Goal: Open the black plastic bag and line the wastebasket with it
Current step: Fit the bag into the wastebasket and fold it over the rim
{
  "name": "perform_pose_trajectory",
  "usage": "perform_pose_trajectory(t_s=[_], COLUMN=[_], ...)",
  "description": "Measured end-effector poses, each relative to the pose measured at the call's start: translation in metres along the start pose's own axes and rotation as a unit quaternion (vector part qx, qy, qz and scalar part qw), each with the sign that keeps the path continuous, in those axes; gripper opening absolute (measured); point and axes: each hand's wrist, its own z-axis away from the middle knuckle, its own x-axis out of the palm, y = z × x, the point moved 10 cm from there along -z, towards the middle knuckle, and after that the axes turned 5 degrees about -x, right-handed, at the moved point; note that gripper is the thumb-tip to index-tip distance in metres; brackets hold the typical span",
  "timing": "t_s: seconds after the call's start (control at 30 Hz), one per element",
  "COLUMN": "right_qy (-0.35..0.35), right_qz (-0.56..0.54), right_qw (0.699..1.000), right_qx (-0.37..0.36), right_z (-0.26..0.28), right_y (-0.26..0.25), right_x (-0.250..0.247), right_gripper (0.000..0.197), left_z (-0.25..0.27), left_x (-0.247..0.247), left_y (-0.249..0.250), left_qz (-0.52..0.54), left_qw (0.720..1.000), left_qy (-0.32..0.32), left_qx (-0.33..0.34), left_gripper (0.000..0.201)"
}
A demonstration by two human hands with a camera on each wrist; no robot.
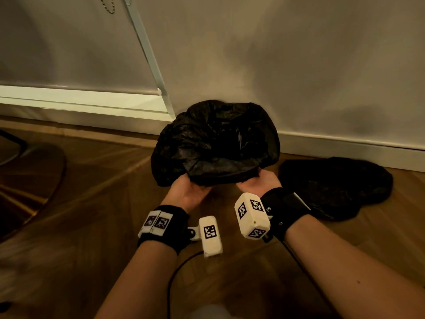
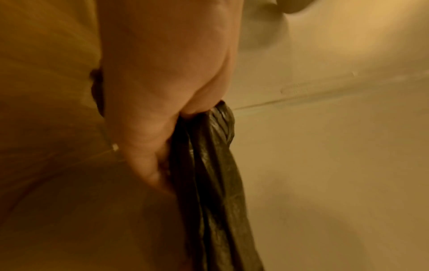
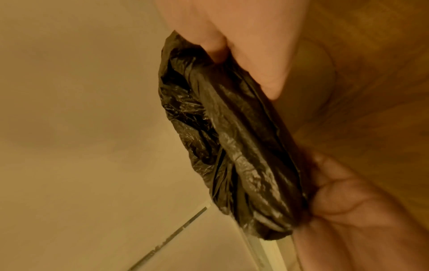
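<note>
- The black plastic bag was seen opened out, mouth up, draped in crumpled folds at the far middle of the floor, close against the wall.
- The wastebasket itself could not be made out; it could not be told whether it stood under the bag.
- The near edge of the bag was held by both hands, side by side, palms turned up.
- The left hand was placed at the near left of the edge; its fingers were curled up under the bunched plastic, and the film was seen gathered against the palm in the left wrist view.
- The right hand was placed at the near right of the edge; in the right wrist view the thumb was pressed on the folded plastic, the fingers tucked behind it.
- Both grips were closed on the bag edge; fingertips were mostly hidden by the film.
- A second dark crumpled heap was lying flat on the floor to the right, just beside the right wrist, apart from the held bag.
- Black wristbands with white marker-tagged camera blocks were worn on both wrists; a cable was trailing near.
- A wooden floor was seen below, a white skirting board along the far wall, and a white frame leaning at far left.
</note>
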Motion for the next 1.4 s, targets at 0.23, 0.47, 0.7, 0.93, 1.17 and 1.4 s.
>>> perform_pose_trajectory(t_s=[0.23, 0.47, 0.7, 0.93, 1.17, 1.4], right_qy=[0.162, 0.139, 0.019, -0.018, 0.075, -0.086], right_qz=[0.242, 0.434, 0.612, 0.575, 0.686, 0.842], right_qw=[0.943, 0.796, 0.748, 0.818, 0.671, 0.492], right_qx=[-0.16, -0.399, -0.256, -0.028, -0.272, -0.202], right_z=[-0.013, 0.009, -0.021, 0.021, 0.025, -0.024], right_y=[-0.069, -0.149, -0.114, -0.065, -0.158, -0.116], right_x=[-0.046, 0.037, 0.042, -0.022, 0.05, 0.093], right_gripper=[0.017, 0.042, 0.003, 0.058, 0.08, 0.036], left_z=[-0.019, -0.015, -0.002, 0.007, 0.036, 0.056], left_x=[-0.006, -0.018, 0.011, 0.003, -0.009, -0.029], left_y=[0.004, -0.007, 0.016, 0.029, 0.047, 0.019], left_qz=[-0.002, -0.063, -0.009, -0.072, -0.109, -0.155], left_qw=[1.0, 0.991, 0.999, 0.997, 0.994, 0.982], left_qy=[0.012, 0.067, -0.032, -0.013, -0.02, -0.021], left_qx=[-0.027, -0.101, -0.043, -0.02, -0.02, -0.102], left_gripper=[0.043, 0.052, 0.047, 0.042, 0.064, 0.057])
